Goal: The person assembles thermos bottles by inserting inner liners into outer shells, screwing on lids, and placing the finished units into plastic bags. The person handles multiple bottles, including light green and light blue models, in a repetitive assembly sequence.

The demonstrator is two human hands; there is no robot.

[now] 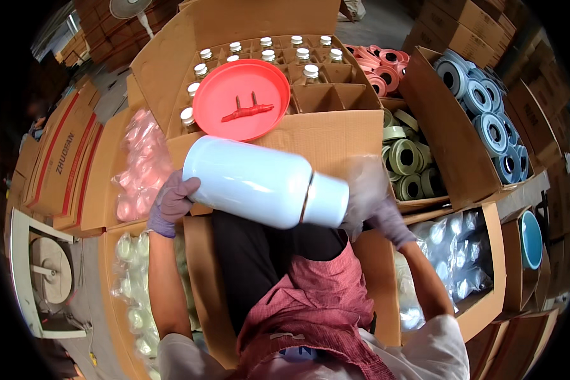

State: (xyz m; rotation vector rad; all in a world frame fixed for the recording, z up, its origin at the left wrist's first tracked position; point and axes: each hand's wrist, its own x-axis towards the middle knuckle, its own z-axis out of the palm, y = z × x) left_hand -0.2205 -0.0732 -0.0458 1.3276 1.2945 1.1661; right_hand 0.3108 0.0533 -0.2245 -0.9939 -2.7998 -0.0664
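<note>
A pale blue bottle-shaped flask lies sideways in front of me, its wide base to the left and its narrower capped end to the right. My left hand, in a purple glove, cups the base. At the capped end my right hand, also gloved, is blurred and holds a piece of clear plastic film against it. Below the flask are my dark trousers and red apron.
Ahead, an open carton holds white-capped jars in dividers, with a red round lid lying on top. Cartons of pink, green and blue tape rolls stand right. Bagged parts sit at left and lower right.
</note>
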